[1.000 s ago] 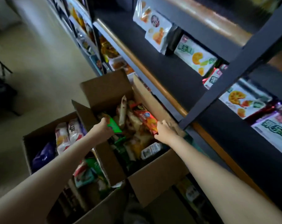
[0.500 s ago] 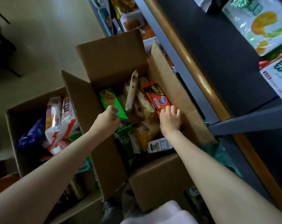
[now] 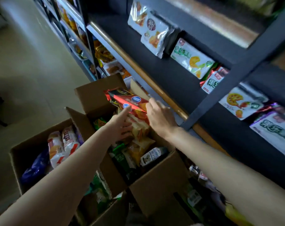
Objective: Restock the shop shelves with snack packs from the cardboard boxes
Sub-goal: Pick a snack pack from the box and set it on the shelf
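An open cardboard box full of snack packs stands on the floor beside the dark shelf unit. My right hand grips the near end of a red snack pack, possibly two stacked, lifted above the box. My left hand reaches in below, fingers extended and touching the underside of the red pack and the packs beneath. A small white carton and green packs lie in the box.
A second open box at left holds white-and-red bags and a blue bag. White and green snack bags line the back of the shelf. More shelving runs away at upper left. Pale floor lies to the left.
My right hand has lifted the red pack up out of the box. My left hand let go of the green pack and moved right under the red pack. The view tilted up toward the shelf.
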`<state>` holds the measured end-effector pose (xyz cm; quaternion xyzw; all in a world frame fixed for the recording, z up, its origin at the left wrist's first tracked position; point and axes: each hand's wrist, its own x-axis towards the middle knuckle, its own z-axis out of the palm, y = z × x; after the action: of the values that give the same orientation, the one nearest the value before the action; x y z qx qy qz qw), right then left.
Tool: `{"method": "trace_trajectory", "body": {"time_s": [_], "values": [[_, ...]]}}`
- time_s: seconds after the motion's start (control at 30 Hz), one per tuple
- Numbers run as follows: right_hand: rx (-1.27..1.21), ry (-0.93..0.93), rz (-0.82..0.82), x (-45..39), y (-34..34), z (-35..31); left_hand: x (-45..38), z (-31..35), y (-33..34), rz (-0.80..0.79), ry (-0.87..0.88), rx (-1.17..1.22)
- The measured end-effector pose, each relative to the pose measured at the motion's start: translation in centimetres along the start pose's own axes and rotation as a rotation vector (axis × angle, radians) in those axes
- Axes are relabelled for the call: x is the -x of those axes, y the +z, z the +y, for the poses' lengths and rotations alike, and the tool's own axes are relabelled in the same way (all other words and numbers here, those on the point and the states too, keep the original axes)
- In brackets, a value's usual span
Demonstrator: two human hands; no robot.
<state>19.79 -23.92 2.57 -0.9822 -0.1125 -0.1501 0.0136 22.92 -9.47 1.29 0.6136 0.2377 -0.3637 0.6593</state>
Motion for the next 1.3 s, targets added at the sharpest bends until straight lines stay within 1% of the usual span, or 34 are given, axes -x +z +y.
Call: {"method": "trace_trajectory", "body": {"time_s": [0.07,0.13,0.17,0.2,0.23,0.3,0.37,0.4,0.47,0.57,0.67,0.8,0.9,1.0,1.07,1.2,1.3], "values": [[0.087,-0.071,0.171,1.2,-4.5,-0.5,3.1,1.3,0.7,-0.092,0.099,0.078],[0.158,-0.102,0.286,3.2,-8.9,-1.5,6.6,1.9,1.9,-0.161,0.239,0.056],[0.166,-0.107,0.308,4.3,-10.9,-1.8,8.6,2.0,2.6,-0.188,0.325,0.034],[0.182,-0.105,0.295,5.4,-12.9,-2.2,10.6,2.1,3.2,-0.213,0.399,0.041],[0.190,-0.086,0.243,6.4,-15.0,-2.6,12.6,2.1,3.7,-0.242,0.436,0.071],[0.156,0.037,0.151,8.4,-19.3,-3.1,16.6,2.5,5.0,-0.313,0.516,0.076],[0.089,0.235,0.125,10.1,-23.8,-2.9,20.6,3.5,6.7,-0.393,0.651,-0.028],[0.046,0.319,0.152,10.9,-26.2,-2.8,22.7,4.0,7.7,-0.444,0.715,-0.068],[-0.024,0.420,0.254,12.4,-30.6,-2.6,26.9,5.0,10.2,-0.531,0.826,-0.135],[0.040,0.545,0.342,14.8,-36.0,-2.8,33.0,5.8,13.7,-0.663,0.949,-0.197],[0.114,0.647,0.463,17.2,-40.3,-2.9,37.7,6.1,16.4,-0.813,1.008,-0.226],[0.080,0.696,0.708,20.5,-44.8,-1.8,42.6,6.1,19.5,-0.957,1.086,-0.271],[0.155,0.703,0.846,23.9,-48.2,-1.2,45.0,6.1,21.7,-0.940,1.133,-0.275],[0.237,0.729,0.949,28.0,-51.5,-0.2,46.3,5.6,24.5,-0.853,1.170,-0.235],[0.281,0.763,1.002,30.9,-53.5,0.5,47.2,4.8,26.6,-0.831,1.221,-0.258],[0.369,0.845,1.068,36.6,-57.3,2.1,49.8,2.6,30.8,-0.840,1.372,-0.374],[0.441,0.869,1.117,39.9,-60.4,3.4,52.3,1.2,33.6,-0.876,1.477,-0.440]]}}
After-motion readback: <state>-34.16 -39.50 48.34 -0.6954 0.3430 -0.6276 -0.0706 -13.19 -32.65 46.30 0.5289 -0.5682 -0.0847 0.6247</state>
